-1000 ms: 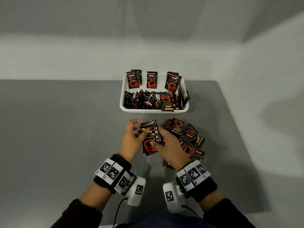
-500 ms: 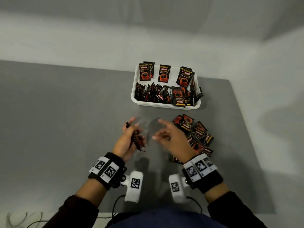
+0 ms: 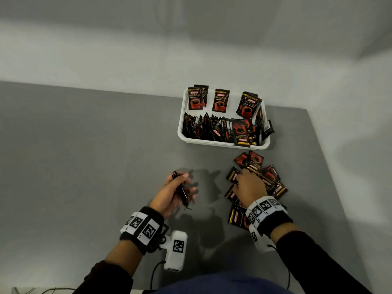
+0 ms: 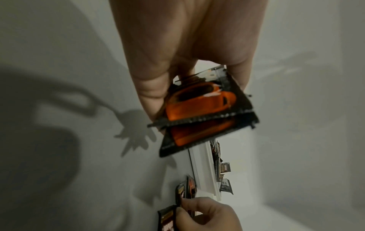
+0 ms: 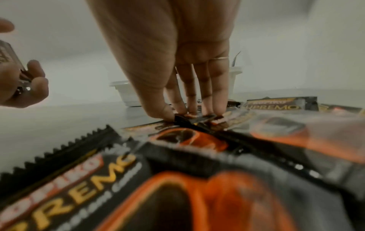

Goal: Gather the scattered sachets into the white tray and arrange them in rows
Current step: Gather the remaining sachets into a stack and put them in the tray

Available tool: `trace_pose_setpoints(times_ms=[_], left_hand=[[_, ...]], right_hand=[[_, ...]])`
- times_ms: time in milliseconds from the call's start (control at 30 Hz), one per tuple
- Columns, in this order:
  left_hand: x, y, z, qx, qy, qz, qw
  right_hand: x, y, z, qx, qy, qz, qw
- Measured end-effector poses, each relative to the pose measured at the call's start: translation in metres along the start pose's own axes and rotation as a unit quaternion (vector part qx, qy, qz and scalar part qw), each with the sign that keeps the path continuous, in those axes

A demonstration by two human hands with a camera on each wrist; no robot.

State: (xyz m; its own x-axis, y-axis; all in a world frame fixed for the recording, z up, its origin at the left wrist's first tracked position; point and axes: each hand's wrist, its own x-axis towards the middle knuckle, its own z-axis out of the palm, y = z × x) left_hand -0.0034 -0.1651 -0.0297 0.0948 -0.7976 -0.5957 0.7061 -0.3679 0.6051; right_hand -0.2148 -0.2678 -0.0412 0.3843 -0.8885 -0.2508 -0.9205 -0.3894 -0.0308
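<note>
One white tray sat on the counter, sachets standing inside. The left hand clasped two coffee sachets. The right hand pinched one sachet in the loose pile beside the tray.

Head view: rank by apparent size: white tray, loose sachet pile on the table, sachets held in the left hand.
1. white tray
2. loose sachet pile, partly hidden under the right hand, so its lead over 3 is sure, its gap to 1 less so
3. held sachets, seen edge-on in the left hand
</note>
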Motion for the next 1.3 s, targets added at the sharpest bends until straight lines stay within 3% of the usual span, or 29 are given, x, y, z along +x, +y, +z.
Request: trace_pose_setpoints(times_ms=[100, 167, 233, 300, 500, 533, 633, 667, 733, 833, 867, 900, 1000, 1100, 1200, 1300], left_hand=[[0.006, -0.002, -0.002, -0.004, 0.002, 0.000, 1.000], [0.009, -0.003, -0.001, -0.004, 0.003, 0.001, 1.000], [0.011, -0.003, 0.001, 0.003, 0.001, 0.005, 1.000], [0.012, -0.002, 0.005, 0.008, -0.005, 0.006, 1.000], [0.011, 0.005, 0.025, 0.039, -0.033, 0.027, 0.998], [0.010, 0.007, 0.028, 0.044, -0.035, 0.034, 0.998], [0.008, 0.011, 0.032, 0.049, -0.046, 0.039, 0.997], [0.007, 0.012, 0.032, 0.045, -0.048, 0.037, 0.997], [0.006, 0.014, 0.028, 0.022, -0.053, 0.029, 0.998], [0.001, 0.015, 0.024, -0.003, -0.076, 0.027, 0.997], [0.000, 0.015, 0.024, 0.006, -0.088, 0.027, 0.996], [-0.001, 0.014, 0.025, 0.018, -0.101, 0.026, 0.994], [-0.001, 0.008, 0.027, 0.031, -0.125, 0.034, 0.991], [0.001, 0.005, 0.025, 0.021, -0.126, 0.061, 0.990], [0.006, 0.005, 0.024, 0.078, -0.090, 0.090, 0.989], [0.012, 0.009, 0.021, 0.088, -0.044, 0.090, 0.991]], right_hand=[[-0.001, 0.003, -0.011, 0.037, 0.022, -0.009, 0.999], [-0.005, 0.006, -0.022, 0.127, 0.082, -0.007, 0.989], [-0.011, 0.004, -0.036, 0.262, 0.124, 0.007, 0.957], [-0.016, -0.004, -0.051, 0.375, 0.110, 0.007, 0.921], [-0.023, -0.035, -0.068, 0.510, 0.040, -0.029, 0.859], [-0.024, -0.041, -0.066, 0.512, 0.040, -0.028, 0.858], [-0.024, -0.055, -0.060, 0.432, 0.081, -0.031, 0.897], [-0.021, -0.057, -0.059, 0.440, 0.085, -0.020, 0.894], [-0.017, -0.059, -0.058, 0.521, 0.063, 0.028, 0.851], [-0.016, -0.070, -0.056, 0.667, -0.041, 0.106, 0.736], [-0.018, -0.078, -0.054, 0.673, -0.061, 0.118, 0.728], [-0.020, -0.086, -0.053, 0.660, -0.067, 0.120, 0.739], [-0.023, -0.103, -0.051, 0.508, 0.005, 0.069, 0.858], [-0.024, -0.101, -0.056, 0.345, 0.062, -0.017, 0.937], [-0.026, -0.093, -0.057, 0.207, 0.068, -0.083, 0.972], [-0.021, -0.061, -0.052, 0.225, 0.065, -0.003, 0.972]])
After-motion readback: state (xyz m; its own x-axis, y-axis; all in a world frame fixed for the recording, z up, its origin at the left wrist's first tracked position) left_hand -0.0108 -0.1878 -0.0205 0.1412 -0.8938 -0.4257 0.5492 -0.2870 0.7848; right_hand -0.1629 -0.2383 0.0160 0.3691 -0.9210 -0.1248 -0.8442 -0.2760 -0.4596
